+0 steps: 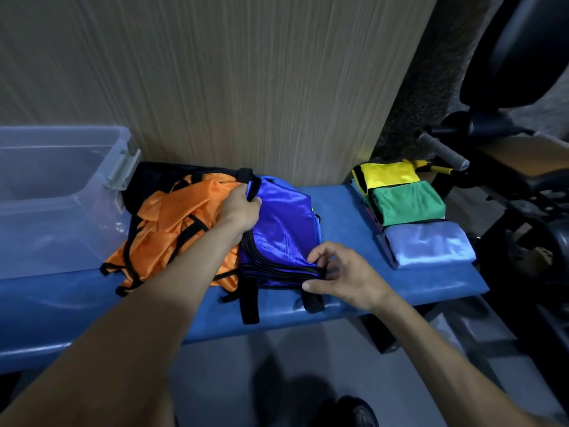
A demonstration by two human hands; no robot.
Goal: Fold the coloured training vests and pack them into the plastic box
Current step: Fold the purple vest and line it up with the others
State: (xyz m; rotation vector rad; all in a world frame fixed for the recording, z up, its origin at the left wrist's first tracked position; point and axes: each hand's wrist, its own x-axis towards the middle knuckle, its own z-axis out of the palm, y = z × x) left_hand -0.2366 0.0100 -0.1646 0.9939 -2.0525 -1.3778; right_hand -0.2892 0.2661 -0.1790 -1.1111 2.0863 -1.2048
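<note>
Vests are what we're handling, and the blue vest [283,229] lies folded in the middle of the blue tabletop [348,232]. Nearest us, our right hand [341,274] pinches its near stacked edge between thumb and fingers. The layers there are thin and slick, so we judge a loose pinch could let them fan out and undo the fold. Two black straps dangle over the tabletop's front edge and could snag as we lift. Farther in, our left hand [241,208] grips the far black strap. It sits just against the loose orange vest [172,223], which could get dragged along. To the right, the folded pile [412,211] sits close to the tabletop's end and could be nudged off. Farthest left, the box [58,192] stands open, well apart, so the carry across the orange vest risks the bundle sagging open.
</note>
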